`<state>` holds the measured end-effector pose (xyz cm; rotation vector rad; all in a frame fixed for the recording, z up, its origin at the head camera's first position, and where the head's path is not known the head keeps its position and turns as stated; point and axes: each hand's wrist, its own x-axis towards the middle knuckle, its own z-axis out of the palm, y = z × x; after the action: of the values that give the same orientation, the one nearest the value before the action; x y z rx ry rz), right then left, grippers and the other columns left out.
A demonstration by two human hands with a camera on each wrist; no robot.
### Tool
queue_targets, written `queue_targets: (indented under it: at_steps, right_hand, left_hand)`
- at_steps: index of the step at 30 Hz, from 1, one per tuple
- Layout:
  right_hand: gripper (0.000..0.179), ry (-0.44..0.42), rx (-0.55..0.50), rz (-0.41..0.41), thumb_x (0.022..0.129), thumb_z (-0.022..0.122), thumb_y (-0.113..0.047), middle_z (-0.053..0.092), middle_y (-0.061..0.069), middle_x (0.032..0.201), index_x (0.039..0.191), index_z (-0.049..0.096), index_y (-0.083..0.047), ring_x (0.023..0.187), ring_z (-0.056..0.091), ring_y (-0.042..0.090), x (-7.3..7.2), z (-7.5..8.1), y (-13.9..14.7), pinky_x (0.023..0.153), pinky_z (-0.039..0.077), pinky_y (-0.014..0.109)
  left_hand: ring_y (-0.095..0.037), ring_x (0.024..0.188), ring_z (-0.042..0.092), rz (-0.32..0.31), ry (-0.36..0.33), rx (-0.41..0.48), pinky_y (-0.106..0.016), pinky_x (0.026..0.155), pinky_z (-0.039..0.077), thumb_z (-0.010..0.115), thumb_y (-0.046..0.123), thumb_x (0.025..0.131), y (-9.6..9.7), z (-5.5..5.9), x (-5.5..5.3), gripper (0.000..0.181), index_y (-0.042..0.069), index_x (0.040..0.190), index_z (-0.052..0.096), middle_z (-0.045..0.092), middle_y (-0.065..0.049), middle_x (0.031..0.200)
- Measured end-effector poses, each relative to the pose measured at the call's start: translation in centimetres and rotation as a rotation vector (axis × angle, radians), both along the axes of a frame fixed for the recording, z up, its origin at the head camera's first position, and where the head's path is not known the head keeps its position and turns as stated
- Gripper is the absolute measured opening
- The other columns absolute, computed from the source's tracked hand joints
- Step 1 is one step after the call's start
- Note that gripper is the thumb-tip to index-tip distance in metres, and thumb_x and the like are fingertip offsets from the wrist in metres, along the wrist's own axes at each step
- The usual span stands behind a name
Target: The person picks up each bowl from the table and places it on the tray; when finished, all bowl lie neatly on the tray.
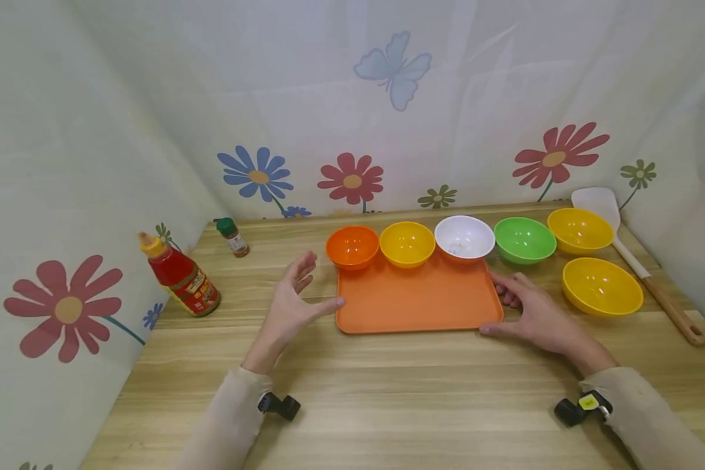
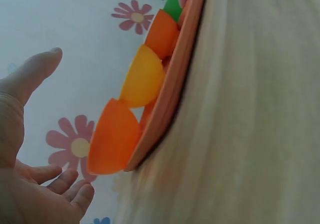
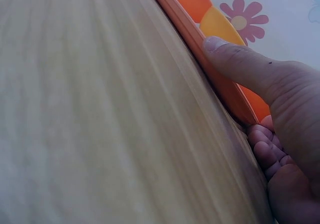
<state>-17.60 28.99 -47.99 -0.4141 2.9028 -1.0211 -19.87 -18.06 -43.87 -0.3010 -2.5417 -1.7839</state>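
An orange tray [image 1: 417,300] lies on the wooden table. My right hand [image 1: 531,310] grips its right front corner, thumb along the front edge and curled fingers [image 3: 265,149] at the right side. My left hand [image 1: 290,300] is held beside the tray's left edge with fingers spread, holding nothing; its thumb tip is close to the rim. Along the tray's back stand an orange bowl [image 1: 352,248], a yellow bowl [image 1: 408,245] and a white-lined bowl [image 1: 464,238] with an orange outside. A green bowl [image 1: 525,240] stands just past the back right corner.
Two more yellow bowls [image 1: 580,231] stand at the right, near a white spatula [image 1: 664,297] with a wooden handle. At the left are a red sauce bottle [image 1: 185,281] and a small green-capped spice jar [image 1: 233,238]. A flowered cloth [image 1: 305,98] hangs behind the table.
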Motion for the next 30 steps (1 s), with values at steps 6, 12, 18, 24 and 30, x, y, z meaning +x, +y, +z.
queue_targets:
  at_steps: [6, 12, 18, 24, 30]
  right_hand:
    - [0.117, -0.004, -0.006, 0.004, 0.081, 0.098, -0.057, 0.056, 0.008, 0.121, 0.169, 0.044, -0.003, 0.108, 0.052, 0.023, -0.1, -0.2, 0.0, 0.088, 0.049, 0.028]
    - [0.116, 0.006, -0.002, 0.002, 0.081, 0.098, -0.057, 0.056, 0.008, 0.120, 0.169, 0.045, -0.003, 0.107, 0.052, 0.023, 0.0, -0.1, 0.0, 0.087, 0.050, 0.029]
    - [0.116, 0.002, -0.001, 0.002, 0.081, 0.098, -0.057, 0.056, 0.008, 0.120, 0.169, 0.044, -0.004, 0.107, 0.052, 0.023, 0.1, 0.1, 0.0, 0.087, 0.049, 0.029]
    - [0.116, -0.001, -0.007, 0.002, 0.081, 0.098, -0.057, 0.056, 0.008, 0.120, 0.169, 0.045, -0.003, 0.107, 0.052, 0.024, 0.2, 0.2, 0.0, 0.087, 0.050, 0.028]
    - [0.116, 0.002, -0.003, 0.004, 0.081, 0.098, -0.057, 0.056, 0.008, 0.121, 0.169, 0.045, -0.003, 0.108, 0.053, 0.023, 0.2, 0.2, -0.1, 0.088, 0.050, 0.029]
  left_hand:
    - [-0.031, 0.163, 0.041, -0.043, -0.036, -0.064, -0.051, 0.134, 0.035, 0.102, 0.028, 0.083, 0.2, -2.4, 0.7, 0.114, 0.011, 0.173, 0.035, 0.042, -0.008, 0.176]
    - [-0.033, 0.160, 0.044, -0.060, -0.010, -0.145, -0.054, 0.134, 0.035, 0.105, 0.038, 0.078, 0.4, -3.7, 0.7, 0.118, 0.011, 0.171, 0.039, 0.045, -0.006, 0.174]
    - [-0.033, 0.158, 0.044, -0.059, 0.080, -0.327, -0.059, 0.132, 0.035, 0.103, 0.055, 0.075, 0.7, -4.7, 0.6, 0.117, 0.012, 0.168, 0.047, 0.049, -0.006, 0.170]
    - [-0.037, 0.168, 0.027, -0.068, 0.127, -0.404, -0.069, 0.133, 0.028, 0.100, 0.060, 0.076, 0.7, -5.1, 0.6, 0.112, 0.015, 0.166, 0.052, 0.047, -0.009, 0.173]
    - [-0.041, 0.169, 0.025, -0.068, 0.103, -0.447, -0.075, 0.130, 0.028, 0.098, 0.061, 0.078, 0.6, -5.1, 0.7, 0.112, 0.014, 0.167, 0.051, 0.041, -0.016, 0.177]
